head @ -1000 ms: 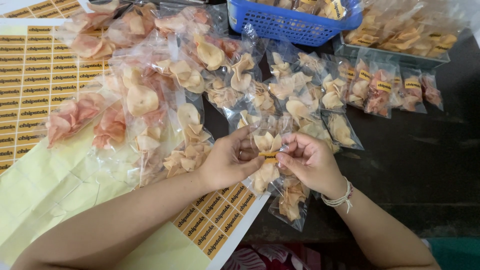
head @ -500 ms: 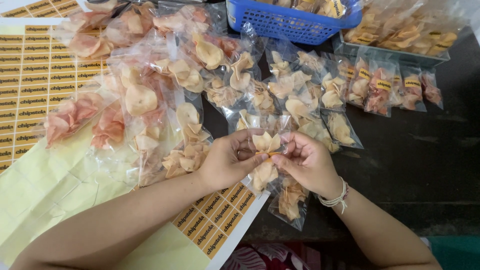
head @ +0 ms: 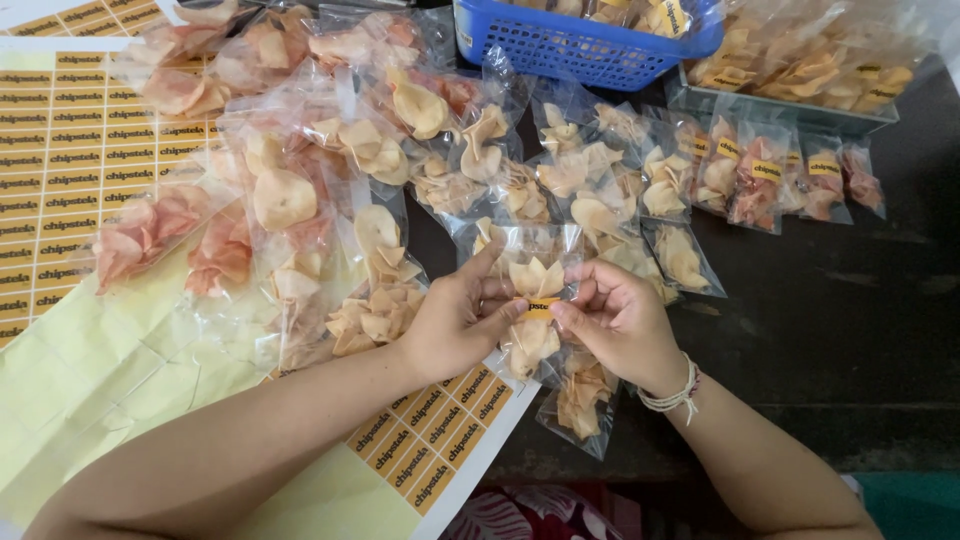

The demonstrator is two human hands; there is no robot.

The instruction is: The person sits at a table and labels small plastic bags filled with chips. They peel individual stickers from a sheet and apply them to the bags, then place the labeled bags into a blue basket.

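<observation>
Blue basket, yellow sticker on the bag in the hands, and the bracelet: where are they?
Blue basket (head: 560, 45): head view, on its mesh front wall.
Yellow sticker (head: 538, 308): head view, on its middle, between both thumbs.
Bracelet (head: 672, 392): head view, on the beads at the right wrist.

We see a dark tabletop, worn and matte, filling the right side of the view and taking soft, even light with no hard shadows. To its left, pale yellow backing sheets cover the surface. At the far edge of the tabletop sits a blue plastic basket with a perforated wall, and just right of the basket a shallow grey tray. Below the near edge of the tabletop we make out a strip of red patterned fabric and a teal patch. No walls or windows show.
</observation>
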